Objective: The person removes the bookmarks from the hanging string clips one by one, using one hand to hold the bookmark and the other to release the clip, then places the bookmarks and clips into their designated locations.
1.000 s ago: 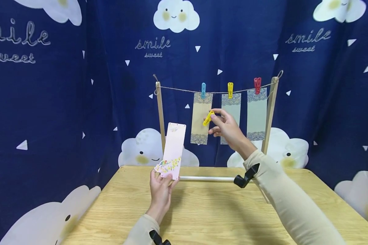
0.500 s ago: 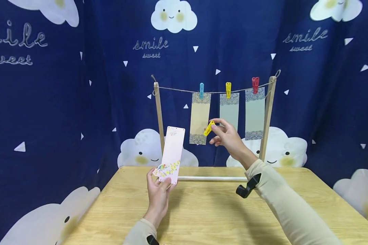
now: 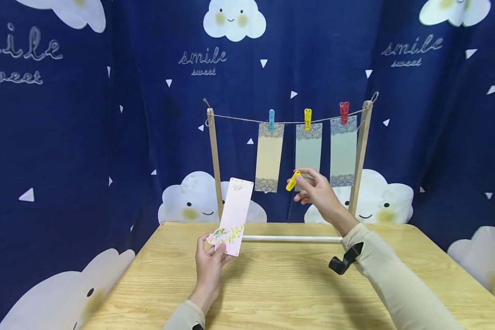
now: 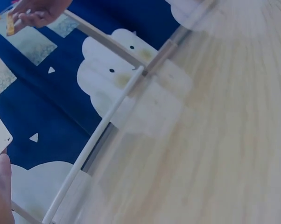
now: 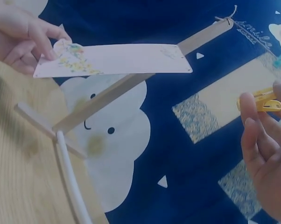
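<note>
A pale pink card with a bird and yellow blossoms printed near its bottom is held at its lower end by my left hand, and leans slightly right. My right hand pinches a yellow clothespin between thumb and index finger, in front of the hanging cards. On the string hang three lace-edged cards: a cream card under a blue clothespin, a pale green card under another yellow clothespin, and a second green card under a red clothespin.
Two wooden posts, the left post and the right post, carry the string. A white rod joins them low down at the back of the wooden table. Behind stands a dark blue curtain with cloud prints.
My right hand has moved down and to the right with the yellow clothespin. My left hand has lowered the pink card a little, and the card leans more to the right.
</note>
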`<state>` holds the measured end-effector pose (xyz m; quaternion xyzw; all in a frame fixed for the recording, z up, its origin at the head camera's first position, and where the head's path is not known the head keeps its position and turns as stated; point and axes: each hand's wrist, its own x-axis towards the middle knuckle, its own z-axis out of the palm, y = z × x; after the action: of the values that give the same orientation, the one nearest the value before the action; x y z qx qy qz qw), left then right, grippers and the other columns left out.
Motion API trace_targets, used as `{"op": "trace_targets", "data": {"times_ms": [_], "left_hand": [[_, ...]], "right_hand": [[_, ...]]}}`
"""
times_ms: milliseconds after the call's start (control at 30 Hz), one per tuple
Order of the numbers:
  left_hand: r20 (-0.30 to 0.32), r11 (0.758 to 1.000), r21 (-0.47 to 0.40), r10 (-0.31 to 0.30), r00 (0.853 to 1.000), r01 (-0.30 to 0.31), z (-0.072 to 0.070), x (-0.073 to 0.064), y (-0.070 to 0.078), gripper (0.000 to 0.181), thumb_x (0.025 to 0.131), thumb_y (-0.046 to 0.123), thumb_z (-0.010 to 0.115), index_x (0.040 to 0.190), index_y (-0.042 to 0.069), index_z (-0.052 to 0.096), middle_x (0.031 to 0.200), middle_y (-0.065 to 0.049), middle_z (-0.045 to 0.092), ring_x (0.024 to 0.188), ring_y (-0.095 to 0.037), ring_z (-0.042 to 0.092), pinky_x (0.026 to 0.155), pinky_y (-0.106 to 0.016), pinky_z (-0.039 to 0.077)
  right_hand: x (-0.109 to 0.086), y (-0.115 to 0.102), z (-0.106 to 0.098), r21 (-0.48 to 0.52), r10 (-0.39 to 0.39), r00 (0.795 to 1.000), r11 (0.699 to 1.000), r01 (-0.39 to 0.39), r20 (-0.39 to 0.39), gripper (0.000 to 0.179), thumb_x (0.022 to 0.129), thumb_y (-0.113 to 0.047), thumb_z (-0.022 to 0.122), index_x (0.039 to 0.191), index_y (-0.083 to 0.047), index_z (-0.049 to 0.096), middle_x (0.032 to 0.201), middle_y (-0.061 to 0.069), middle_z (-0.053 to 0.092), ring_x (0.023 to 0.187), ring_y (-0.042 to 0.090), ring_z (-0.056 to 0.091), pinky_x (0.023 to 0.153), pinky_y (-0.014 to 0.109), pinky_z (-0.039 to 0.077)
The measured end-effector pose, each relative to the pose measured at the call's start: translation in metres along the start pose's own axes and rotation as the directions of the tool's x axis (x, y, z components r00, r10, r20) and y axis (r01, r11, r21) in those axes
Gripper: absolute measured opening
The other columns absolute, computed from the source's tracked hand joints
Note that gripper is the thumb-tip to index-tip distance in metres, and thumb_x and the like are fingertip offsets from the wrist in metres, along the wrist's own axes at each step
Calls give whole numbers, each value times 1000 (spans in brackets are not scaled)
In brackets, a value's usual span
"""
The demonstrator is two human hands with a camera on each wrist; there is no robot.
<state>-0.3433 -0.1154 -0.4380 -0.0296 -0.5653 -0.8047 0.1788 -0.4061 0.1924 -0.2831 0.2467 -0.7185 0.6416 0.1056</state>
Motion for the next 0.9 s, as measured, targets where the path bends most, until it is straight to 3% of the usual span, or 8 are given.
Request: {"op": "trace_targets", "data": {"times_ms": [233, 433, 667, 900], "left_hand": [[-13, 992, 129, -8, 1000, 9, -7, -7, 0, 48, 100, -3, 63, 143, 5, 42, 107, -23, 70, 74, -22, 68, 71, -32, 61], [-1, 970, 245, 5, 1000, -5, -11, -13, -4, 49, 98, -3, 65, 142, 1, 45, 104, -22, 72, 78, -27, 69, 70, -30, 60], [21, 957, 287, -35, 999, 28, -15, -20, -6, 52, 96, -4, 67, 142, -2, 42, 104, -23, 68, 82, -26, 71, 73, -32, 62], [68, 930, 365, -63, 996, 34, -20, -27, -7, 57, 95, -5, 68, 142, -6, 36, 113, -28, 57, 81, -26, 70, 77, -30, 61]], "right_hand": [[-13, 17, -15, -21, 33, 999, 999, -34, -17, 56, 109, -34, 54, 152, -2, 39, 132, 22, 62, 72, 21, 69, 65, 30, 56], [-23, 36, -28, -116, 55, 998, 992, -55, -7, 51, 110, -31, 54, 149, 0, 42, 129, 20, 65, 78, 28, 72, 64, 31, 56], [-40, 59, -44, -337, 155, 986, 933, -125, 64, 44, 109, -29, 57, 145, -5, 49, 126, 24, 64, 83, 33, 72, 66, 41, 58], [-54, 80, -52, -480, 146, 987, 872, -97, 67, 36, 107, -22, 61, 137, -3, 55, 114, 22, 68, 73, 31, 69, 57, 38, 55]]}}
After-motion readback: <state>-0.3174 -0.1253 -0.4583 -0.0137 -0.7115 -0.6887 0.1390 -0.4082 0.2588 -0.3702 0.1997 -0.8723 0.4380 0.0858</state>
